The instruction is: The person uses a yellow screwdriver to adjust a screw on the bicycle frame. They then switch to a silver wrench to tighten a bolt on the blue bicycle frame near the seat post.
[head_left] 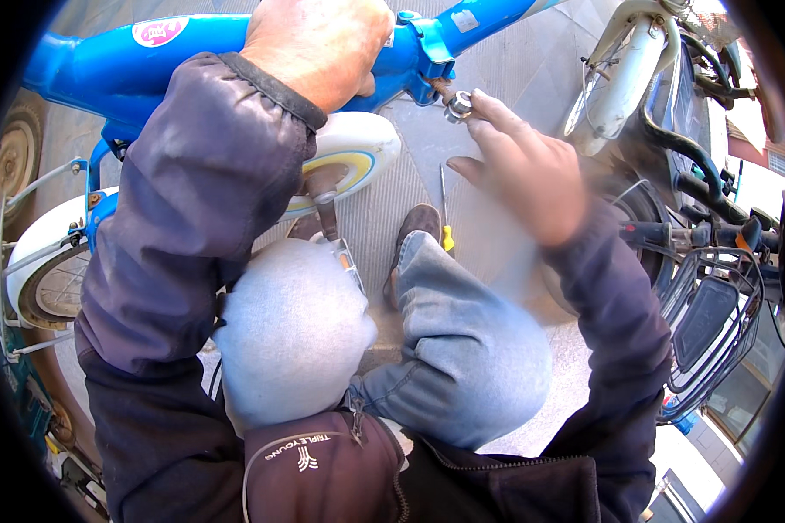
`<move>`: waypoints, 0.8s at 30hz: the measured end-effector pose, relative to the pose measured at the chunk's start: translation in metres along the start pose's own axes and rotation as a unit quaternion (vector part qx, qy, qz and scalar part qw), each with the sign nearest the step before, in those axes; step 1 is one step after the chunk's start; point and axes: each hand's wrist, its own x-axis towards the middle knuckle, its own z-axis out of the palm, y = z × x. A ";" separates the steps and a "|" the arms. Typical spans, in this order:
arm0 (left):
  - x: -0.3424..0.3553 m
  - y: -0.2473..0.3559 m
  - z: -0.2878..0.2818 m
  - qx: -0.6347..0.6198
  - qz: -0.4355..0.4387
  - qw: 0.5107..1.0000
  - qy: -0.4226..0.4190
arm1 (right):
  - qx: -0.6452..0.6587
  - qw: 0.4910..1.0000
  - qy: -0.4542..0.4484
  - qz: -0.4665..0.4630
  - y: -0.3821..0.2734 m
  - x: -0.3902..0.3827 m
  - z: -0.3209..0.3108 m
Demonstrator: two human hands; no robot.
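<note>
A blue bicycle frame (96, 74) stretches across the top of the head view. My left hand (318, 44) is closed over its tube, with most of its fingers hidden behind the hand. Out of the frame's clamped joint comes a short rusty shaft (442, 87) carrying a shiny metal ring-shaped part (458, 106). The fingertips of my right hand (528, 166) reach that ring; the fingers are stretched out, the thumb stands apart, and the hand is partly blurred. Below my left wrist, a white round disc with a yellow and blue ring (377, 144) sits beside a crank arm (325, 213) and pedal (349, 261).
Beside my shoe (419, 222), a screwdriver with a yellow handle (447, 240) lies on the paving. A white fender (632, 74) and a black wire basket (711, 322) belong to vehicles at the right. At left is a wheel with a white fender (35, 253).
</note>
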 end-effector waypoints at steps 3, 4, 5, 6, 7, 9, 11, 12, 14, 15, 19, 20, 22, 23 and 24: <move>-0.002 -0.001 -0.005 -0.051 -0.010 0.999 -0.010 | 0.002 1.000 0.029 0.008 0.002 -0.002 0.004; 0.001 -0.001 -0.005 -0.050 -0.016 0.998 -0.028 | 0.003 0.999 0.033 0.010 0.002 -0.001 0.005; 0.002 -0.002 -0.005 -0.049 -0.022 0.998 -0.045 | 0.009 0.999 0.040 0.012 0.002 0.000 0.005; 0.002 -0.002 -0.005 -0.049 -0.021 0.998 -0.043 | -0.007 0.999 0.044 0.007 0.002 0.002 0.005; 0.002 -0.002 -0.004 -0.049 -0.019 0.998 -0.040 | -0.017 0.999 0.050 0.003 0.001 0.004 0.005; 0.001 -0.003 -0.002 -0.049 -0.013 0.998 -0.029 | -0.029 0.998 0.060 -0.002 -0.001 0.007 0.004; 0.001 -0.003 0.000 -0.052 -0.003 0.999 -0.010 | -0.035 0.997 0.066 -0.007 -0.001 0.010 0.004; 0.001 -0.003 0.000 -0.051 -0.006 0.999 -0.011 | -0.027 0.998 0.064 -0.003 -0.003 0.010 0.004; 0.001 -0.002 -0.001 -0.046 -0.011 0.999 -0.014 | -0.011 0.999 0.040 0.013 -0.005 0.009 0.006; 0.001 -0.002 -0.001 -0.048 -0.012 0.999 -0.015 | -0.005 0.998 0.066 0.016 -0.006 0.009 0.008; -0.003 -0.001 -0.005 -0.048 -0.006 0.999 0.002 | 0.034 0.989 0.120 0.082 -0.015 0.008 0.019; -0.004 -0.001 -0.005 -0.047 -0.003 0.999 0.012 | 0.052 0.979 0.168 0.107 -0.020 0.010 0.024; -0.001 -0.002 -0.005 -0.053 -0.011 0.998 -0.008 | 0.157 0.936 0.213 0.230 -0.031 0.012 0.032; 0.000 -0.003 -0.004 -0.056 -0.015 0.998 -0.017 | 0.210 0.900 0.247 0.292 -0.038 0.015 0.036; 0.000 -0.003 -0.004 -0.059 -0.012 0.998 -0.016 | 0.320 0.836 0.242 0.374 -0.042 0.013 0.034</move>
